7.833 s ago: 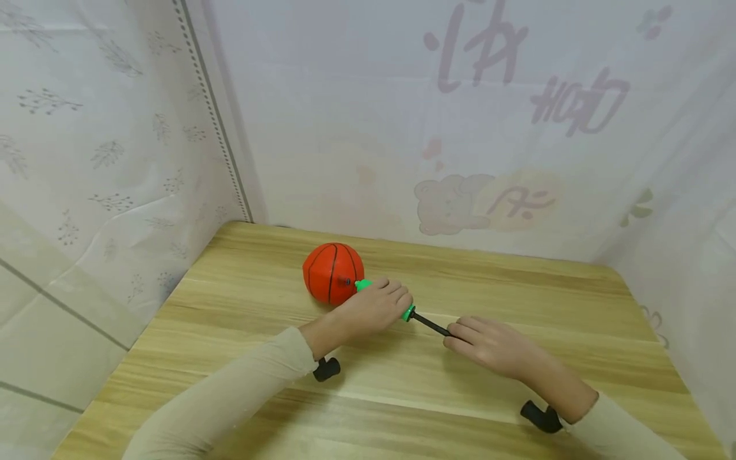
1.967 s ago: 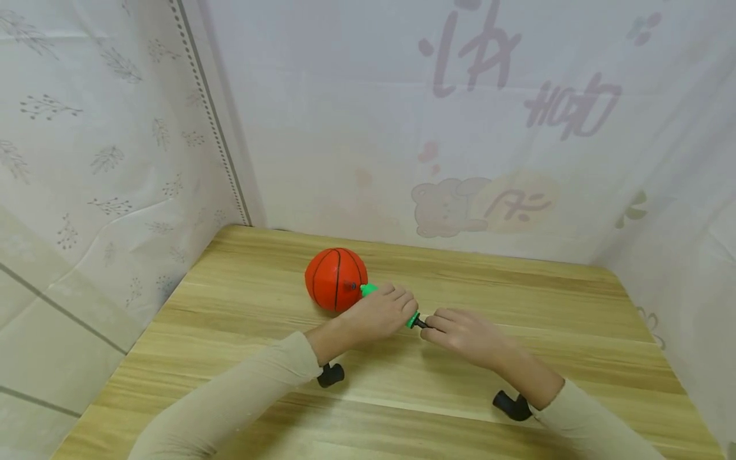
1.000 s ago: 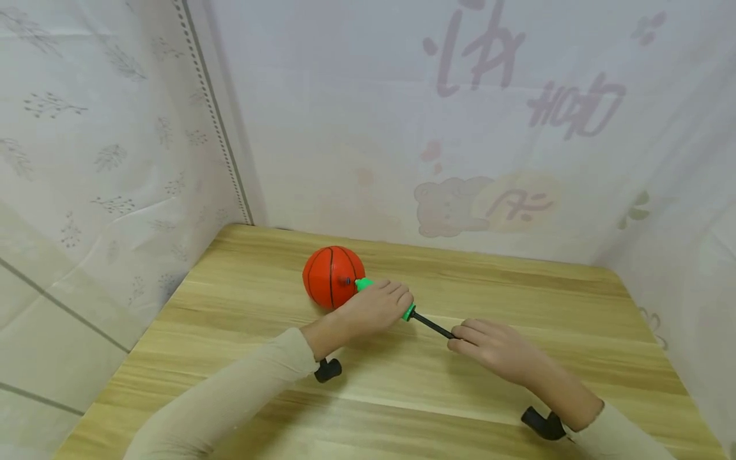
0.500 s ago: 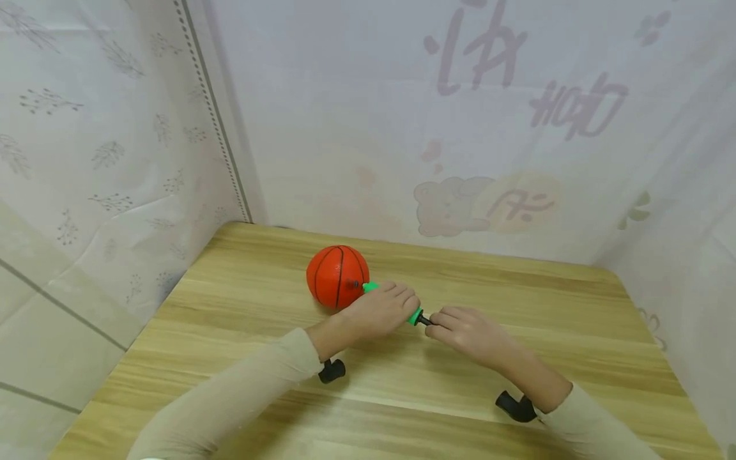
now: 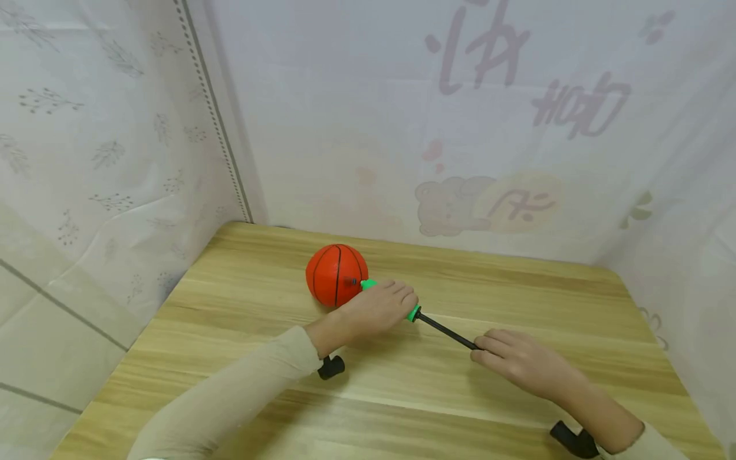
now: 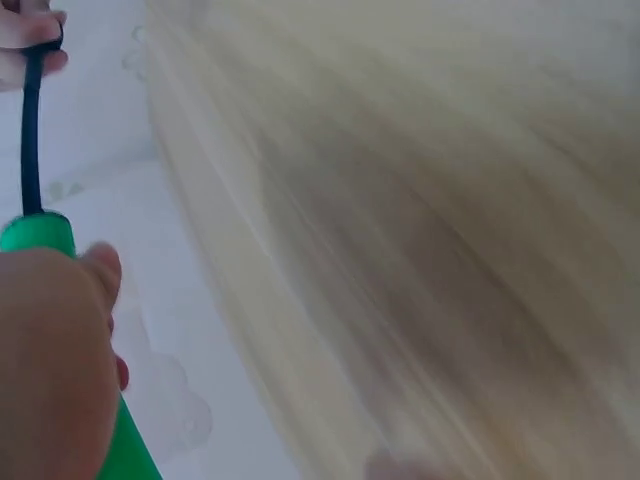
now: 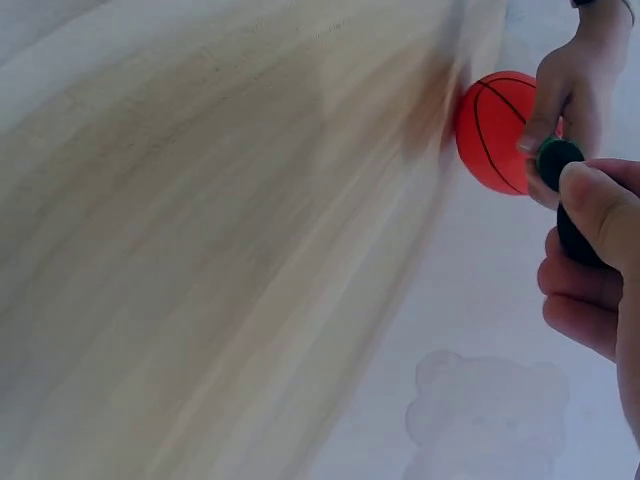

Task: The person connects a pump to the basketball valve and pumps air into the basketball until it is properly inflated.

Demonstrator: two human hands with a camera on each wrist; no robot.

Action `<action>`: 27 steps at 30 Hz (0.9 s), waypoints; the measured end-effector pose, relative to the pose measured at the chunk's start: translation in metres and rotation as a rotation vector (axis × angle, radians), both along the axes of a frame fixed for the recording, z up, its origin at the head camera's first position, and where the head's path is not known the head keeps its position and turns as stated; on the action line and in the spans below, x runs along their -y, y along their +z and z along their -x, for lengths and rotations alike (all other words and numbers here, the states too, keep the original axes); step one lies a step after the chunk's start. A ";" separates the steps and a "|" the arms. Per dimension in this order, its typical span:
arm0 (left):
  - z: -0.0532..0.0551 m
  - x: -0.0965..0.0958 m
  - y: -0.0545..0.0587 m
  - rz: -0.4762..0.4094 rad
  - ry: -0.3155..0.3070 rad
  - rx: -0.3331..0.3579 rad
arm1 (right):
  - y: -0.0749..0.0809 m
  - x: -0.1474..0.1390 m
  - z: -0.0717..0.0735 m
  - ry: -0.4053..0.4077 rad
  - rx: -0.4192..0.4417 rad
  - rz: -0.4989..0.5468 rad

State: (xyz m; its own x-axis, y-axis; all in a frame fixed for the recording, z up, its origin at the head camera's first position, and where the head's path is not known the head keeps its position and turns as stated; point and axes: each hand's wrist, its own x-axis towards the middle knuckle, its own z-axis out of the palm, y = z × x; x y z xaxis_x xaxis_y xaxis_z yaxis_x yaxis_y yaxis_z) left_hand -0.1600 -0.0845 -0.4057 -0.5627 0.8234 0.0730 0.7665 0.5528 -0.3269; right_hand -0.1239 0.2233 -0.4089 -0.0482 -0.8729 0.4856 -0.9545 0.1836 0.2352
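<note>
Pump: green hand pump (image 5: 413, 314), held above the table near its middle, slanting from the ball down toward the right hand.
Rod: black rod (image 5: 447, 331), drawn well out of the green barrel.
Ball: red ball with black seam lines (image 5: 335, 276), on the table at the pump's nozzle end; whether the nozzle is seated in the ball's dark valve cannot be told from this angle.
Left hand: left hand (image 5: 376, 310), fingers wrapped round the green barrel, back of the hand uppermost.
Right hand: right hand (image 5: 526, 364), gripping the black handle at the rod's far end, thumb along it.
Table: wood-grain table (image 5: 425, 412), beneath both hands.
Backdrop: pale printed cloth (image 5: 322, 96), behind the table, bearing lettering and a bear figure.
</note>
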 end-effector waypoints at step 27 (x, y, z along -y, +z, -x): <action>-0.004 0.002 -0.001 -0.007 -0.011 0.003 | -0.009 0.021 0.009 0.012 -0.021 0.005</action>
State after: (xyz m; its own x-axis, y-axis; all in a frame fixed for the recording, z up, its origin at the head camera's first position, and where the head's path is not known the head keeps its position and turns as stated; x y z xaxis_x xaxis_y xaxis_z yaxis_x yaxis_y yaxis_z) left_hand -0.1564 -0.0865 -0.4065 -0.5542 0.8288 0.0773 0.7734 0.5470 -0.3202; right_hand -0.1331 0.2027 -0.4174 -0.0270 -0.8707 0.4911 -0.9515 0.1730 0.2544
